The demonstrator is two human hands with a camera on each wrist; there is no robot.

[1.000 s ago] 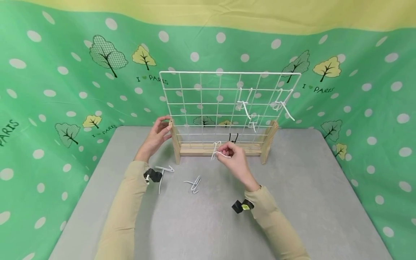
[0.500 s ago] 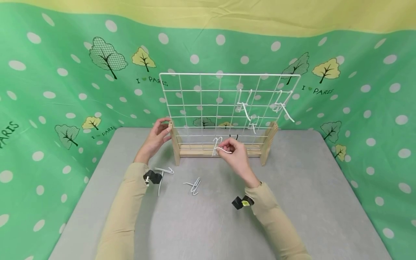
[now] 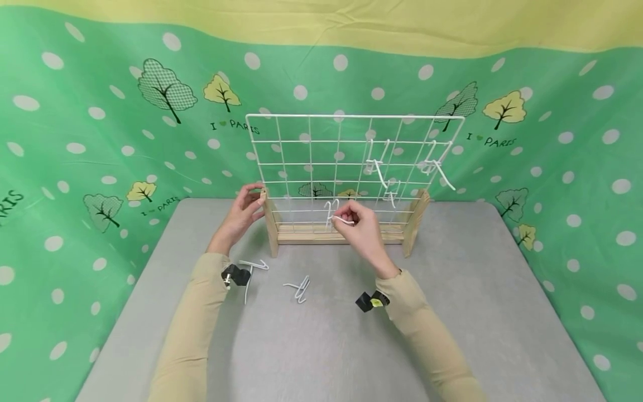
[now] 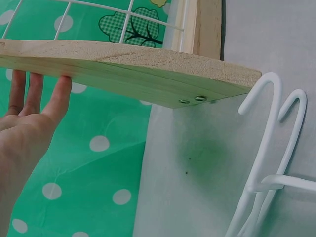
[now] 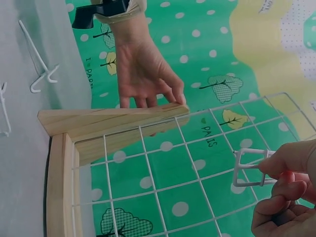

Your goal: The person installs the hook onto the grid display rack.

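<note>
A white wire grid [image 3: 293, 163] stands in a wooden stand [image 3: 271, 226]. In the head view my left hand [image 3: 237, 215] holds the stand's left upright near its top. Several of its fingers touch the outer face of the wooden upright [image 4: 133, 74] in the left wrist view. My right hand [image 3: 363, 229] pinches a white double-pronged wire hook [image 3: 329, 214] in front of the lower grid, its prongs pointing up. In the right wrist view the hook [image 5: 239, 168] sticks out beyond the thumb; whether it touches the grid, I cannot tell.
Two loose white hooks lie on the grey table [image 3: 321, 346]: one hook [image 3: 249, 279] by my left wrist, another hook [image 3: 300, 289] further right. More hooks hang on the grid's right half, such as a hook [image 3: 378, 167]. A green dotted cloth [image 3: 100, 151] surrounds the table.
My right hand has moved up slightly with the white hook, along the front of the grid. A black hook on the lower grid is now hidden behind that hand. The left hand stays put.
</note>
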